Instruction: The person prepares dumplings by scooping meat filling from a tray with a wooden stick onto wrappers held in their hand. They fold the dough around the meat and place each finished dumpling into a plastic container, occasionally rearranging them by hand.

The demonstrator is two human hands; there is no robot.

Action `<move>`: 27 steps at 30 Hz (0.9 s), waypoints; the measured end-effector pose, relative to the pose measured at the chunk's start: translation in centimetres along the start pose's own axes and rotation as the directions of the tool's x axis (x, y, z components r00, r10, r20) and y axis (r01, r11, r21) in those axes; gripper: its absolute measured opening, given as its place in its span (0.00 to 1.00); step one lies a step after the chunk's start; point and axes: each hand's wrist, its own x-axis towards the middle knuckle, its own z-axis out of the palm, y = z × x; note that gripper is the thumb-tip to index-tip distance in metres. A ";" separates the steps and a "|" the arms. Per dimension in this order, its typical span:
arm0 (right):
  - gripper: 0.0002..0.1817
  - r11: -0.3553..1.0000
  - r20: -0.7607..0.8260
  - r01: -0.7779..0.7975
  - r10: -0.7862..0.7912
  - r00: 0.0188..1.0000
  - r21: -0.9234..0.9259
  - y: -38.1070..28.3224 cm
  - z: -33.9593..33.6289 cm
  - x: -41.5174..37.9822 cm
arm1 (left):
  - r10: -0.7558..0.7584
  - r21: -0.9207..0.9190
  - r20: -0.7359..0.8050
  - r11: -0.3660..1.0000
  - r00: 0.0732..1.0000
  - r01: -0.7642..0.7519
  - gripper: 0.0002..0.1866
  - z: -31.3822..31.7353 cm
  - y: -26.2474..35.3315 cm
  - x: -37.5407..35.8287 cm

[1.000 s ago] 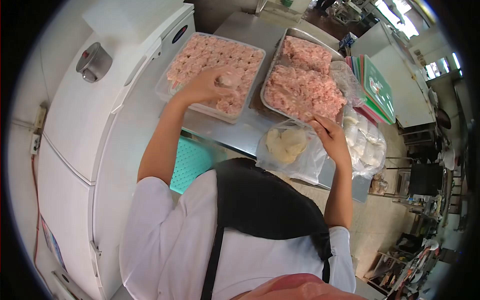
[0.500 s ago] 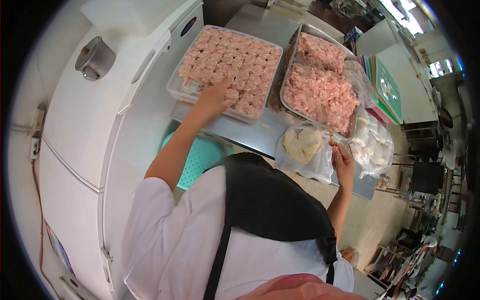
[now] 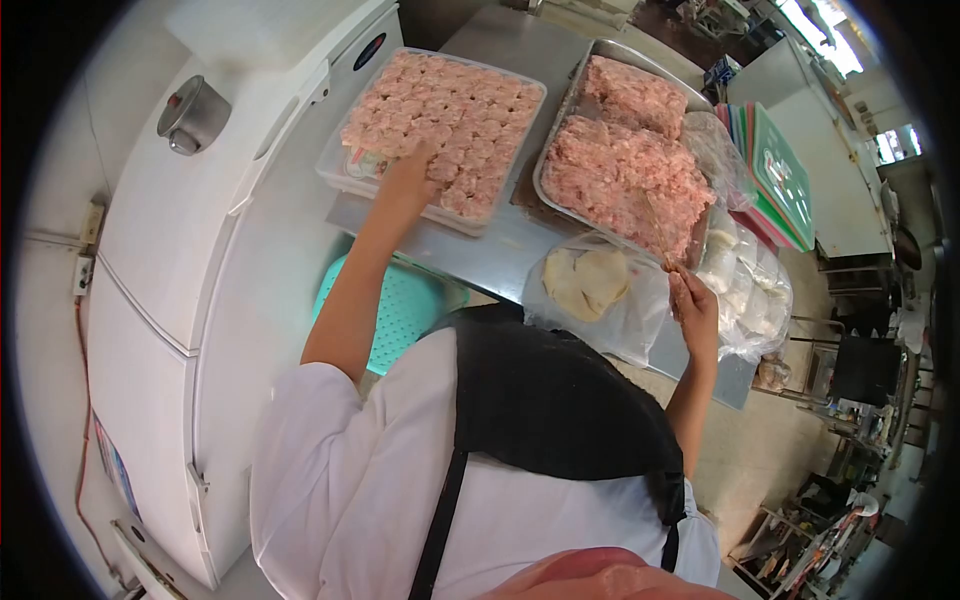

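My left hand [image 3: 406, 184] reaches over the near edge of a clear plastic container [image 3: 462, 222]. Its fingers are drawn together on a dumpling at the edge of the rows, though the fingertips are partly hidden. Rows of open-topped meat dumplings [image 3: 450, 105] fill most of this container. My right hand [image 3: 694, 308] is closed around a thin stick-like tool [image 3: 670, 264], whose far end points to the ground meat [image 3: 625, 180] in a metal tray [image 3: 541, 182]. Round dough wrappers [image 3: 585, 282] lie on a plastic bag [image 3: 640, 325] between my hands.
A clear bag with pale lumps [image 3: 745, 285] sits right of the meat tray. Colored plastic lids or boards [image 3: 778, 175] stand behind it. A turquoise basket [image 3: 395, 315] is below the table edge. On the left, a metal pot [image 3: 195, 115] rests on a white freezer [image 3: 150, 240].
The view has shifted slightly, so the containers appear further left. My left hand stays at the container's near edge. My right hand still holds the thin tool, close to the meat tray's near corner.
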 end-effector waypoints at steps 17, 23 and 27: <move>0.19 0.579 0.064 0.282 -0.367 0.928 -0.765 6.2 -9.0 13.0 | 0.419 -0.142 0.057 0.902 0.906 -0.408 0.22 8.2 18.5 -3.8; 0.18 0.590 0.220 0.427 -0.392 0.894 -0.686 6.9 -5.4 11.1 | 0.477 -0.185 0.148 0.874 0.866 -0.449 0.18 16.6 21.3 -6.0; 0.18 0.600 0.244 0.484 -0.438 0.865 -0.637 7.1 -6.1 10.3 | 0.507 -0.099 0.089 0.861 0.857 -0.499 0.14 18.3 20.9 -6.0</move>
